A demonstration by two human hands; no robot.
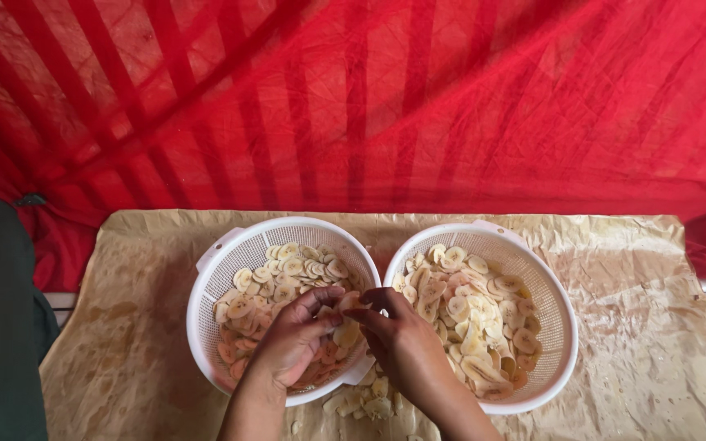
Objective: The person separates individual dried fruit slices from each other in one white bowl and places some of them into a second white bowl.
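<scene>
1. Banana slice [350, 301]: a thin pale round, held up between both hands just above the rim where the two colanders meet.
2. Left hand [294, 339]: it hangs over the left colander [206, 282], fingers [320, 296] curled narrow, tips pinching the slice from the left.
3. Right hand [406, 347]: it comes in from below between the colanders, fingers [382, 298] bent close together and gripping the same slice from the right, touching the left hand's tips.
4. Left colander: white, slotted, round, partly filled with pale and browner slices [288, 269].
5. Right colander [561, 327]: same kind, just beside the first, their rims touching; slices [475, 314] heaped across its bowl.
6. A few loose slices [365, 402] lie on the paper in front of the gap between the colanders.
7. Brown, oil-stained paper [639, 327] covers the bench under both colanders.
8. Red cloth [451, 106] with darker stripes hangs behind.
</scene>
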